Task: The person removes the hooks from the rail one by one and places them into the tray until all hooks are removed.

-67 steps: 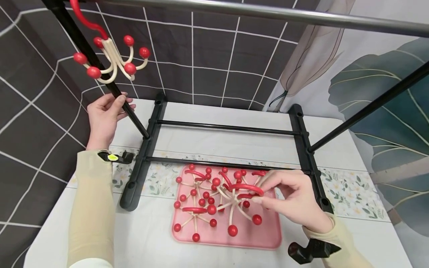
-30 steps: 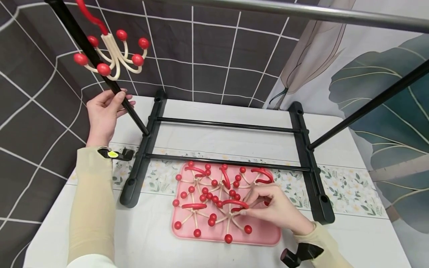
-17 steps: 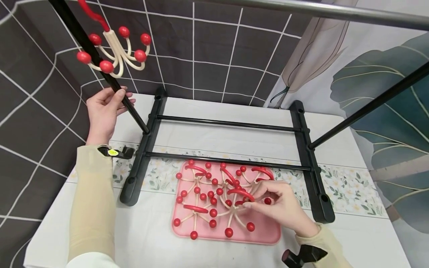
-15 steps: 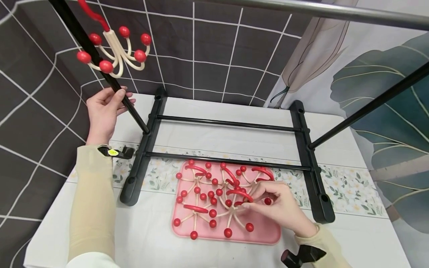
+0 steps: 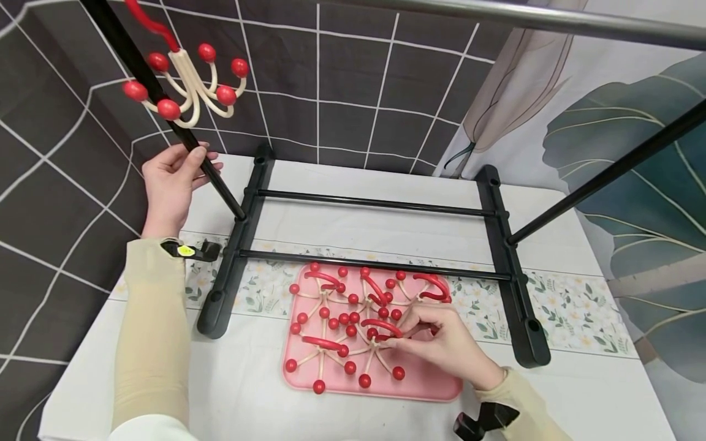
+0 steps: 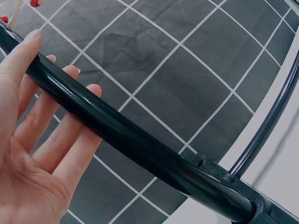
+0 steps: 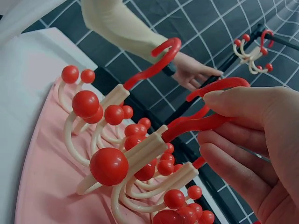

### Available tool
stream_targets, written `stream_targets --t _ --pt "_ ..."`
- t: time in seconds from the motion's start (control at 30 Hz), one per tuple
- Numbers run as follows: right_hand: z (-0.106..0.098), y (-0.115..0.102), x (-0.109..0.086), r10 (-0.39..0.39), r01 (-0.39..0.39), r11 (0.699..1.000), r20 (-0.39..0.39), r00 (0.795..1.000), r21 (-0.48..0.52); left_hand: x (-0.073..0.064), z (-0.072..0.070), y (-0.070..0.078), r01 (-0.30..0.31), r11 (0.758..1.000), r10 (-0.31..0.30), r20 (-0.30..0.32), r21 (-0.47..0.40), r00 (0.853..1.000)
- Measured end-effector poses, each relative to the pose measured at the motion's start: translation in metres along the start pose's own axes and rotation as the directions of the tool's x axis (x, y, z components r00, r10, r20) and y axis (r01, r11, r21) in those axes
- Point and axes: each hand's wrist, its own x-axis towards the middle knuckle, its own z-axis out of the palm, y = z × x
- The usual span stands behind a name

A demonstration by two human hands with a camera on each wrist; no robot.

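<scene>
My right hand (image 5: 441, 340) pinches the red hook of a multi-arm hanging hook (image 7: 187, 128) between thumb and fingers. Its cream arms with red ball tips stand over the front middle of the pink tray (image 5: 425, 383). Several more such hooks lie in the tray, among them one at front left (image 5: 322, 349) and one at back right (image 5: 432, 285). My left hand (image 5: 171, 187) holds the rack's black post (image 6: 117, 126), thumb in front and fingers behind. Above that hand hangs another multi-arm hook (image 5: 190, 86), its red top cut off by the frame.
The black rack has a left foot (image 5: 228, 263), a right foot (image 5: 510, 269) and low crossbars (image 5: 375, 263) close behind the tray. A silver rail (image 5: 524, 18) runs overhead. A second post (image 5: 607, 174) slants at right. Dark checked cloth (image 5: 342, 92) backs the white table.
My right hand has brought the multi-arm hook left and lower toward the front of the tray, then shifted it slightly. The left hand stays on the post. The hanging hook sways a little.
</scene>
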Motion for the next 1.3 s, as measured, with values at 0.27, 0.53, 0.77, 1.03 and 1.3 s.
stream_targets --t 0.27,0.53,0.77,1.03,1.3 --pt "-0.002 -0.015 0.009 0.071 -0.075 0.992 0.039 0.997 0.103 0.0 -0.001 0.001 0.011 1.0 -0.011 -0.004 -0.003 1.0" --pt "-0.007 -0.024 0.034 0.103 -0.1 0.994 -0.064 0.993 0.044 0.001 -0.003 -0.001 0.001 1.0 -0.001 0.006 -0.001 1.0" --pt "-0.003 -0.024 0.046 0.108 -0.111 0.991 -0.048 0.993 -0.074 0.0 -0.003 -0.001 -0.008 1.0 0.007 0.011 0.022 1.0" --pt "-0.019 -0.038 0.061 -0.033 0.018 0.977 -0.066 0.997 -0.212 0.001 -0.003 0.0 -0.012 1.0 0.012 0.01 0.015 1.0" --pt "-0.063 -0.089 0.115 -0.272 0.212 0.921 -0.146 0.951 -0.328 0.0 -0.004 -0.001 -0.018 1.0 0.018 0.012 0.012 1.0"
